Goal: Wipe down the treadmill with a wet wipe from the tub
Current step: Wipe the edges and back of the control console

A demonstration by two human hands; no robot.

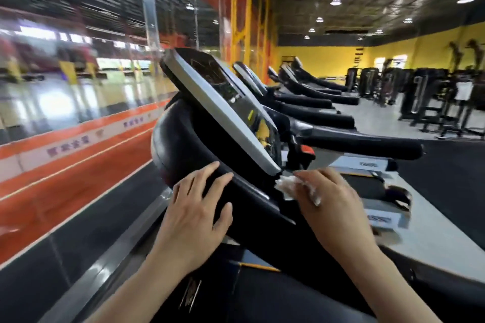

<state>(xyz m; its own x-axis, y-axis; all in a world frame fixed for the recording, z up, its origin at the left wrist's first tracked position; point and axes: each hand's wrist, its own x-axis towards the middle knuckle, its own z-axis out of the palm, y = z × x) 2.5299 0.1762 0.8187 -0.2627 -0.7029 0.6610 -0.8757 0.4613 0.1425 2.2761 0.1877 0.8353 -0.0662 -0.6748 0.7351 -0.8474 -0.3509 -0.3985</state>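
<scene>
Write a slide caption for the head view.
Right hand wipes treadmill with wipe; left hand rests on it.

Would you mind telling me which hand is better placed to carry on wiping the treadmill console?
The right hand: it grips the crumpled wet wipe just below the console's lower corner. The left hand rests on the black housing, holding nothing.

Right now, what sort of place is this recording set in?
A commercial gym, almost certainly. A row of treadmills recedes beside the near treadmill console, and weight machines stand along the yellow wall. The right hand holds a white wipe.
</scene>
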